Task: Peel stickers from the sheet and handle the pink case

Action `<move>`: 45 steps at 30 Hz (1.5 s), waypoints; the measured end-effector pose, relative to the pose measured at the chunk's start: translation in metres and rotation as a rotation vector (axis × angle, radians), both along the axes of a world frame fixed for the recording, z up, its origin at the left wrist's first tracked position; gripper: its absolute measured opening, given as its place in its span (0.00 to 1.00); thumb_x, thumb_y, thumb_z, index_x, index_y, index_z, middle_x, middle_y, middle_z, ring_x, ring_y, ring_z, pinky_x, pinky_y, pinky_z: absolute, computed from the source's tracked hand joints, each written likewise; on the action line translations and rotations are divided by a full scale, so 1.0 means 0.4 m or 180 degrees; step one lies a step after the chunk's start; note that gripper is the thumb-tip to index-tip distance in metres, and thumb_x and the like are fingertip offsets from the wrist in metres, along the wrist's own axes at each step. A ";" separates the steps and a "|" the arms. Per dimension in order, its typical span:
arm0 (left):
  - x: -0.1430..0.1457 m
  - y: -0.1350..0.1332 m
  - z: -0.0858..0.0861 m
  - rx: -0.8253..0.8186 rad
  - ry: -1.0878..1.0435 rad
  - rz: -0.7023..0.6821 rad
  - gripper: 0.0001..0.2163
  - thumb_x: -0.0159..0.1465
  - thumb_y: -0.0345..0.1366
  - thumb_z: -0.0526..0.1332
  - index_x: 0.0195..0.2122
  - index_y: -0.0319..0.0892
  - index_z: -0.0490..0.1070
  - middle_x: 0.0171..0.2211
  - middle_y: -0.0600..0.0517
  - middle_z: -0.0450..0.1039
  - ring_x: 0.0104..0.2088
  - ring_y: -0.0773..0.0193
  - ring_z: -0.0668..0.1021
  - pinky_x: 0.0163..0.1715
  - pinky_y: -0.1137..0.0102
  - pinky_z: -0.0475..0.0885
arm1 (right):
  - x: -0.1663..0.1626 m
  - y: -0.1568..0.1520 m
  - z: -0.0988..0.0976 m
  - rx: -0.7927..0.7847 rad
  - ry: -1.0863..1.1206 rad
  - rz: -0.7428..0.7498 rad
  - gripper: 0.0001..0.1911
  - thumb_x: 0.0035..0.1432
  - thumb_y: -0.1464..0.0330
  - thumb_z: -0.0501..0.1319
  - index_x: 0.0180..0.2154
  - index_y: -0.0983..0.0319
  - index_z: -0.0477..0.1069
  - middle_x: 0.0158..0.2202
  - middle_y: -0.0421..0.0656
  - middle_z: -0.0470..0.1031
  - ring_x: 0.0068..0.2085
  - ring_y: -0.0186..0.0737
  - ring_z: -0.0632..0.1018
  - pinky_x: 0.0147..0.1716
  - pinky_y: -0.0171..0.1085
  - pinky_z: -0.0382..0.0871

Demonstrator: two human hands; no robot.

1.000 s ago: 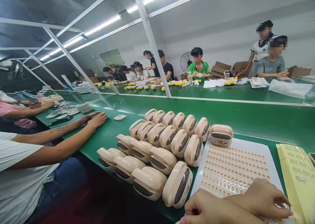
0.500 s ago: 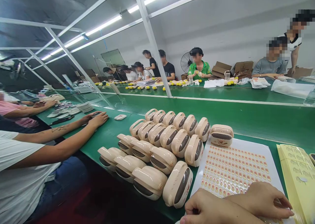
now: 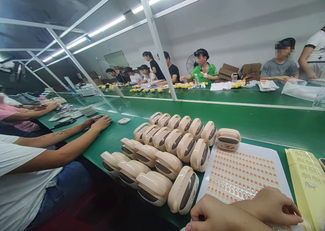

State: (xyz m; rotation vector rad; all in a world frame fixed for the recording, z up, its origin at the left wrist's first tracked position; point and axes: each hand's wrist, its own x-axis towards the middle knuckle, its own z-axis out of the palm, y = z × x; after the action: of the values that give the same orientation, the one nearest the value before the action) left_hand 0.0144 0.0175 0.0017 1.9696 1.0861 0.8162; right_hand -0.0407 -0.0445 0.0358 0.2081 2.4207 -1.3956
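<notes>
My forearms cross at the bottom right. My right hand (image 3: 209, 212) lies on the left side, its fingers curled in; whatever they hold is hidden, and a small pale edge shows below it at the frame's bottom. My left hand (image 3: 275, 205) rests further right over the sticker sheet (image 3: 279, 160), fingers bent down and close together near its lower edge; I cannot see anything between them. Rows of oval gold-edged stickers cover the white sheet. Beside my right hand stands a beige handled case with a dark oval panel (image 3: 184, 190), not touched by it.
Several similar beige cases (image 3: 162, 139) stand in rows to the left, and one (image 3: 229, 139) sits at the sheet's top edge. Yellow label sheets (image 3: 306, 180) lie at right. A co-worker's arms (image 3: 76, 132) rest on the green table at left. Others work behind the divider.
My hands stay almost where they were. Across the table, the person in green has stretched an arm out to the side, and the standing person at far right has shifted rightward.
</notes>
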 end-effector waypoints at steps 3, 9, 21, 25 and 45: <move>0.000 -0.002 0.006 0.0021 0.0044 -0.0027 0.13 0.58 0.38 0.59 0.39 0.35 0.74 0.31 0.47 0.77 0.34 0.68 0.77 0.26 0.79 0.61 | 0.001 0.000 -0.004 -0.0030 0.0046 -0.0001 0.22 0.53 0.53 0.53 0.26 0.66 0.67 0.19 0.35 0.58 0.22 0.20 0.56 0.18 0.22 0.47; 0.004 0.001 -0.001 0.0072 0.0055 -0.0015 0.12 0.58 0.38 0.59 0.39 0.36 0.74 0.28 0.49 0.76 0.31 0.70 0.76 0.26 0.79 0.61 | -0.002 0.000 -0.001 -0.0040 0.0030 0.0018 0.22 0.53 0.53 0.54 0.26 0.67 0.67 0.19 0.35 0.58 0.22 0.20 0.57 0.19 0.23 0.48; 0.011 0.008 -0.023 0.0111 -0.0016 0.0016 0.12 0.58 0.40 0.59 0.38 0.38 0.74 0.27 0.52 0.75 0.30 0.70 0.76 0.26 0.79 0.62 | -0.003 0.001 -0.002 -0.0039 0.0003 0.0048 0.23 0.53 0.51 0.53 0.26 0.67 0.67 0.20 0.36 0.58 0.22 0.20 0.56 0.17 0.22 0.47; 0.010 0.007 -0.018 0.0110 0.0100 -0.0004 0.13 0.59 0.40 0.58 0.39 0.38 0.74 0.28 0.51 0.76 0.32 0.69 0.76 0.27 0.78 0.62 | -0.001 0.003 0.003 -0.0029 0.0025 0.0045 0.24 0.53 0.51 0.53 0.26 0.67 0.66 0.20 0.36 0.58 0.22 0.20 0.56 0.17 0.22 0.46; 0.019 0.015 -0.051 0.0202 -0.0239 0.0068 0.12 0.57 0.42 0.59 0.36 0.40 0.74 0.22 0.55 0.70 0.27 0.72 0.72 0.25 0.78 0.59 | 0.000 0.002 -0.002 -0.0063 0.0151 0.0022 0.23 0.53 0.51 0.53 0.25 0.66 0.65 0.19 0.35 0.57 0.21 0.19 0.55 0.16 0.22 0.45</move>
State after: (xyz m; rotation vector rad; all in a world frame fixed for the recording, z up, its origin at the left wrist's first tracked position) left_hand 0.0222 0.0236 -0.0186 1.9662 1.0507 0.9392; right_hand -0.0407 -0.0435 0.0351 0.1634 2.4420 -1.4366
